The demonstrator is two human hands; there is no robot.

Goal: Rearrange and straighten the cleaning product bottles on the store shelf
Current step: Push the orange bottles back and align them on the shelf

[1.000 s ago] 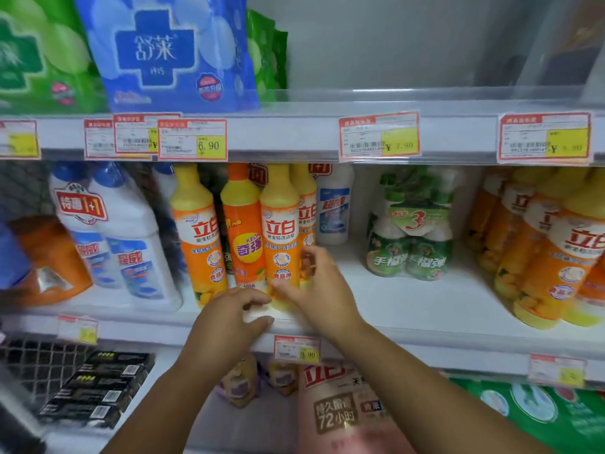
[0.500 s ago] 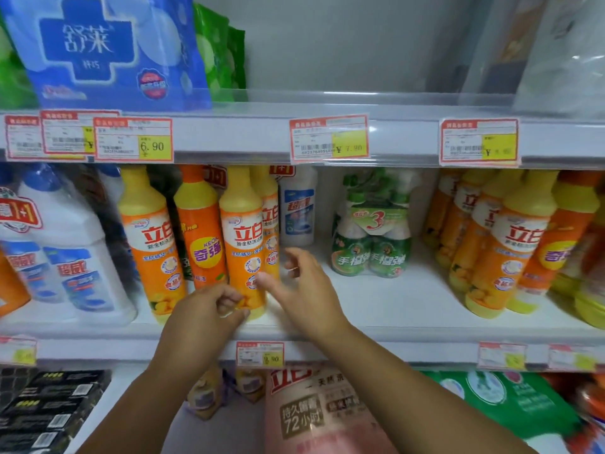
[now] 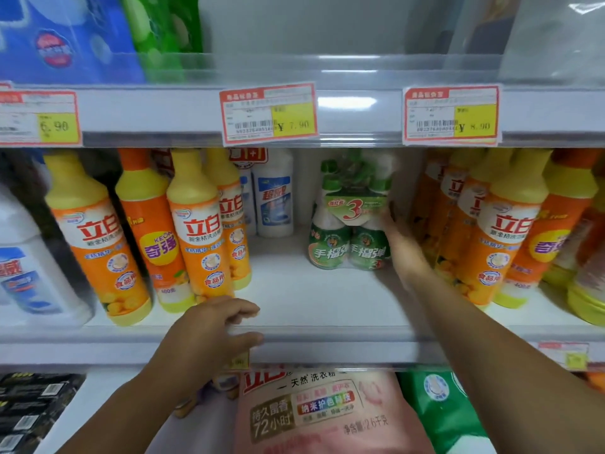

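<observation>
On the middle shelf [image 3: 320, 322] stands a green-and-white bundled pack of spray bottles [image 3: 352, 221]. My right hand [image 3: 401, 244] reaches to its right side and touches it; the hand is blurred, and whether it grips the pack is unclear. My left hand [image 3: 209, 332] hovers at the shelf's front edge with fingers loosely apart, holding nothing, just below a group of orange-and-yellow dish soap bottles [image 3: 196, 231]. More orange bottles [image 3: 497, 237] crowd the right side. A white bottle with a blue label [image 3: 273, 198] stands at the back.
Large white bleach bottles [image 3: 29, 267] sit at the far left. Price tags [image 3: 270, 114] hang on the shelf rail above. Below, a pink detergent bag [image 3: 320, 411] and a green bag [image 3: 442, 407] lie; black boxes [image 3: 29, 407] at lower left. Blue and green packs fill the top shelf.
My right hand has left the orange bottles and moved right to the green bundled pack. My left hand dropped back to the shelf edge. The camera view shifted right.
</observation>
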